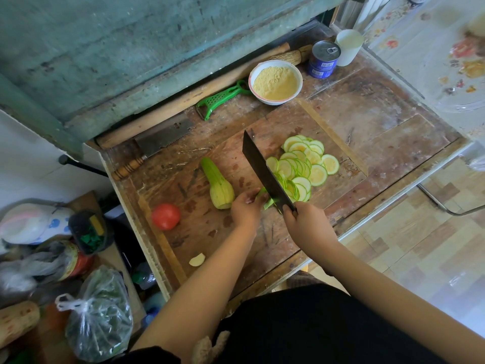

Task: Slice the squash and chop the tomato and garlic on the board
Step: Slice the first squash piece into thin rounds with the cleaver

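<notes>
On the wooden board my right hand grips the handle of a dark cleaver, blade down on a small green squash end piece. My left hand holds that piece with curled fingers right beside the blade. A pile of thin squash slices lies to the right of the blade. A pale peeled squash half lies to the left of my left hand. The red tomato sits further left, and a garlic clove lies near the board's front left.
Behind the board lie a serrated knife, a green peeler, a bowl of yellow meal, two stacked tins and a white cup. Bags and jars crowd the lower left. The table edge runs along the right.
</notes>
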Action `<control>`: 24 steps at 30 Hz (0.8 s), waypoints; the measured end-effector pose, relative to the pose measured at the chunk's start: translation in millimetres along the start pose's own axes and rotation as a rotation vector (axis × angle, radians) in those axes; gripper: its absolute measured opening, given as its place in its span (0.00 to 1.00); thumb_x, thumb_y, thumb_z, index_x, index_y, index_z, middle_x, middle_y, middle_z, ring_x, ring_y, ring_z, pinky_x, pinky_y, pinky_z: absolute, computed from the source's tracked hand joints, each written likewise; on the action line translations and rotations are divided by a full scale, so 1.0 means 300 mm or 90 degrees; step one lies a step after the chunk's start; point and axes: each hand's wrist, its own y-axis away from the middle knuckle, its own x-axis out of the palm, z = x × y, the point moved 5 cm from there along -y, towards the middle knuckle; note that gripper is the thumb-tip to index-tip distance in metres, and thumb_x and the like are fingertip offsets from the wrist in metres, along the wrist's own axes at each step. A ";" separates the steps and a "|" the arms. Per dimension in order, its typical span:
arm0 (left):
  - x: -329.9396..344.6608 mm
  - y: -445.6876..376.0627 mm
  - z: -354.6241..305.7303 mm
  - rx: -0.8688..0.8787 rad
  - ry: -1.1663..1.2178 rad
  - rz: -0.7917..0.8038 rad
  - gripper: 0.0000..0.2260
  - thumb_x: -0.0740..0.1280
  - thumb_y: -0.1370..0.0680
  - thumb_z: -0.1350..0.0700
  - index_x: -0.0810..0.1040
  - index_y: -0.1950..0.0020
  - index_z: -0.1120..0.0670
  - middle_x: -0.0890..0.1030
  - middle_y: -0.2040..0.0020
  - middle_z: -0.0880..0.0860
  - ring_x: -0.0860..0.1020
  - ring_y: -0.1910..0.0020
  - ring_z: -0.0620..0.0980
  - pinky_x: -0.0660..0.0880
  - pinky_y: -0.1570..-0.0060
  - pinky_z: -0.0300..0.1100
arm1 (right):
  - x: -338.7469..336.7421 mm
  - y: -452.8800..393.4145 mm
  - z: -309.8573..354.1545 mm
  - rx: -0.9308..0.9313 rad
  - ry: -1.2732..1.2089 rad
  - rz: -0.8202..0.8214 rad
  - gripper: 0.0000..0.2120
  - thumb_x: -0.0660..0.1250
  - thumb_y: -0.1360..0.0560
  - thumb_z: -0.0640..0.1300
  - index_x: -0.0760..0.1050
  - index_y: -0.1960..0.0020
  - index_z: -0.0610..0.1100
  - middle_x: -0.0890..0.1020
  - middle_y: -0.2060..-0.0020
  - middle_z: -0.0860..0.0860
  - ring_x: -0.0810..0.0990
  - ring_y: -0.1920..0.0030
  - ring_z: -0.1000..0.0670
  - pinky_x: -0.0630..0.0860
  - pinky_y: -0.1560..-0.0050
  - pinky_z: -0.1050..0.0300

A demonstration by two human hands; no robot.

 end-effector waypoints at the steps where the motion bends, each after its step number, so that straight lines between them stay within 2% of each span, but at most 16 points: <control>1: -0.001 -0.002 0.002 0.002 -0.005 0.004 0.11 0.73 0.28 0.63 0.80 0.47 0.62 0.82 0.50 0.57 0.79 0.52 0.51 0.75 0.45 0.48 | 0.004 -0.002 0.001 0.002 0.000 0.004 0.18 0.56 0.20 0.51 0.69 0.63 0.41 0.72 0.72 0.49 0.72 0.70 0.46 0.66 0.69 0.56; 6: -0.007 -0.001 0.003 0.008 -0.023 0.003 0.12 0.72 0.28 0.63 0.80 0.45 0.63 0.82 0.47 0.59 0.79 0.50 0.53 0.75 0.45 0.47 | 0.009 -0.015 0.004 0.005 0.000 0.022 0.17 0.56 0.20 0.50 0.68 0.63 0.40 0.71 0.71 0.48 0.71 0.68 0.45 0.66 0.69 0.56; 9: -0.007 -0.004 0.007 -0.001 -0.019 -0.004 0.14 0.72 0.28 0.64 0.79 0.44 0.64 0.81 0.48 0.56 0.79 0.49 0.52 0.75 0.44 0.46 | 0.022 -0.024 0.009 0.011 0.007 0.032 0.18 0.56 0.19 0.50 0.70 0.60 0.38 0.73 0.70 0.47 0.74 0.66 0.42 0.69 0.67 0.55; 15: -0.010 -0.002 0.004 0.014 -0.022 -0.013 0.13 0.73 0.28 0.64 0.79 0.44 0.64 0.82 0.47 0.61 0.79 0.51 0.53 0.76 0.45 0.48 | 0.062 -0.064 0.035 0.038 0.010 0.048 0.16 0.55 0.19 0.49 0.67 0.63 0.42 0.72 0.69 0.48 0.74 0.63 0.42 0.69 0.64 0.54; 19: -0.010 0.004 0.006 0.043 -0.063 0.020 0.14 0.73 0.27 0.62 0.80 0.43 0.61 0.83 0.47 0.57 0.80 0.48 0.52 0.76 0.43 0.48 | 0.069 -0.098 0.058 0.040 -0.004 0.052 0.15 0.55 0.19 0.49 0.69 0.59 0.41 0.73 0.67 0.48 0.74 0.62 0.42 0.69 0.63 0.55; 21: -0.008 0.011 0.000 0.049 -0.087 0.030 0.15 0.72 0.26 0.60 0.80 0.41 0.61 0.82 0.46 0.55 0.79 0.48 0.49 0.76 0.43 0.46 | 0.059 -0.097 0.059 0.034 -0.019 0.044 0.15 0.56 0.19 0.49 0.69 0.59 0.41 0.73 0.68 0.48 0.75 0.64 0.43 0.68 0.64 0.56; 24: -0.010 0.012 -0.008 0.048 -0.107 0.024 0.15 0.71 0.26 0.59 0.80 0.41 0.60 0.82 0.45 0.55 0.79 0.47 0.49 0.75 0.43 0.45 | 0.030 -0.064 0.050 0.016 -0.026 0.025 0.17 0.56 0.19 0.49 0.67 0.64 0.43 0.72 0.71 0.49 0.72 0.69 0.47 0.64 0.70 0.57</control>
